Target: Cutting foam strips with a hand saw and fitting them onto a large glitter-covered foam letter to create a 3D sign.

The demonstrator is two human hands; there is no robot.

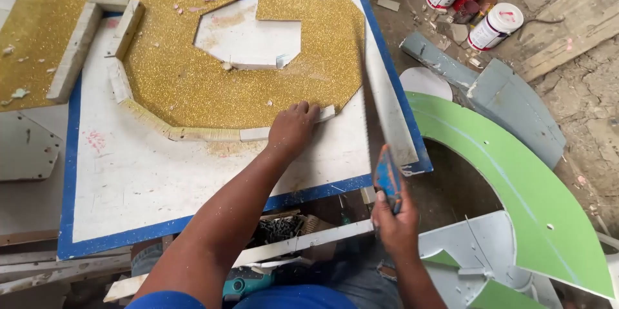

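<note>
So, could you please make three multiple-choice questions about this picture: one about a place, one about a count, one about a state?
1. Where does the left hand rest?
A. On the white strip at the gold glitter shape's edge
B. On the green panel
C. On a paint tub

2. How many white tubs stand top right?
A. One
B. Two
C. Four

3. The right hand is:
A. Empty
B. Gripping the handsaw
C. Out of view

Answers: 1 A, the fingers press the strip; 2 B, two tubs show; 3 B, it is closed on the blue handle.
</note>
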